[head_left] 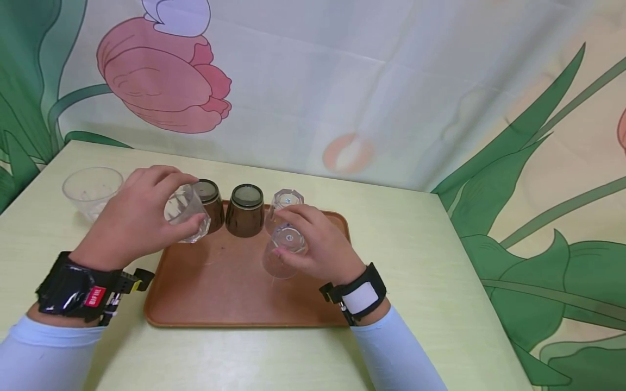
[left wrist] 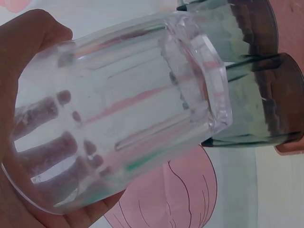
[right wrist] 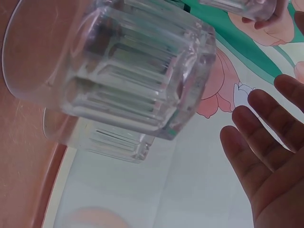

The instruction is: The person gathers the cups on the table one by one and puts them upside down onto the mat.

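Note:
My left hand (head_left: 139, 214) grips a clear faceted glass (left wrist: 142, 95), fingers and thumb around its upper part. That glass is mouth up, its base lowest, in front of a dark cup (head_left: 211, 209). Another dark cup (head_left: 245, 214) stands beside the first, both upside down on the brown tray (head_left: 230, 293). An upside-down clear glass (right wrist: 137, 71) is on the tray close to my right hand (head_left: 325, 241). In the right wrist view the fingers (right wrist: 266, 137) are spread and apart from this glass. Behind it stands another upside-down clear glass (head_left: 288, 198).
A clear wide-mouthed glass (head_left: 90, 187) sits mouth up on the pale table (head_left: 415, 304), left of the tray and partly behind my left hand. A flower-printed curtain (head_left: 293, 81) hangs along the table's back edge.

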A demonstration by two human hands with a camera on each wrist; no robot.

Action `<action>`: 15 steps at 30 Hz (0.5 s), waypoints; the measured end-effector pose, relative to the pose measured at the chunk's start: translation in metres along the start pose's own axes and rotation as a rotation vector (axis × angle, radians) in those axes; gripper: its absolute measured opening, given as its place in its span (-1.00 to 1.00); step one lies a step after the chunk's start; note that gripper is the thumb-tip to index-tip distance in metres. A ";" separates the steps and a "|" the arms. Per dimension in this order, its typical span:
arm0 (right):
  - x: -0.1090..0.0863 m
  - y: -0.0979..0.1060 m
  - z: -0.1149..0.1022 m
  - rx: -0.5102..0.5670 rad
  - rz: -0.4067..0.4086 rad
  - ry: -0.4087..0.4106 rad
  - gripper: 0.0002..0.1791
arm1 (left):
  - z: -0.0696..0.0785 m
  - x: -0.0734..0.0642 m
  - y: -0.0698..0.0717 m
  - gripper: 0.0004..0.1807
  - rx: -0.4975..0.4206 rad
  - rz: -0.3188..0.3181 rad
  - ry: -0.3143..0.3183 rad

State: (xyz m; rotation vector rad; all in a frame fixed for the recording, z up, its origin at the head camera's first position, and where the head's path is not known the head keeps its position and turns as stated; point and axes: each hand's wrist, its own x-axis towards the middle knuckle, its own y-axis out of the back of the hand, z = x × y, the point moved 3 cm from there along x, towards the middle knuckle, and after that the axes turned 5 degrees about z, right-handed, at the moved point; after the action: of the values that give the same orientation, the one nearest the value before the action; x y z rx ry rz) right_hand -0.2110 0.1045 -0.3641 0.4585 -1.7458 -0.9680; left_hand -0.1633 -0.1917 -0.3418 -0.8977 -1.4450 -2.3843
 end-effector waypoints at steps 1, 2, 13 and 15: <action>0.000 0.000 0.000 -0.001 -0.004 -0.001 -0.34 | 0.001 0.000 0.000 -0.38 -0.003 -0.003 0.003; 0.000 -0.001 -0.001 -0.002 -0.009 -0.003 -0.34 | 0.002 0.000 0.000 -0.37 -0.006 -0.007 0.005; 0.000 -0.006 -0.001 -0.025 -0.035 0.005 -0.31 | 0.014 -0.001 0.001 -0.39 -0.005 -0.001 -0.012; 0.000 -0.007 -0.002 -0.030 -0.033 0.011 -0.31 | 0.016 -0.001 0.000 -0.39 -0.006 0.000 -0.020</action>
State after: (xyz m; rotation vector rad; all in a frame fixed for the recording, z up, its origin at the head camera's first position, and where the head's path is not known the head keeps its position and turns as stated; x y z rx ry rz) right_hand -0.2103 0.1002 -0.3694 0.4742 -1.7164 -1.0116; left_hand -0.1564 -0.1780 -0.3366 -0.9254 -1.4462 -2.3875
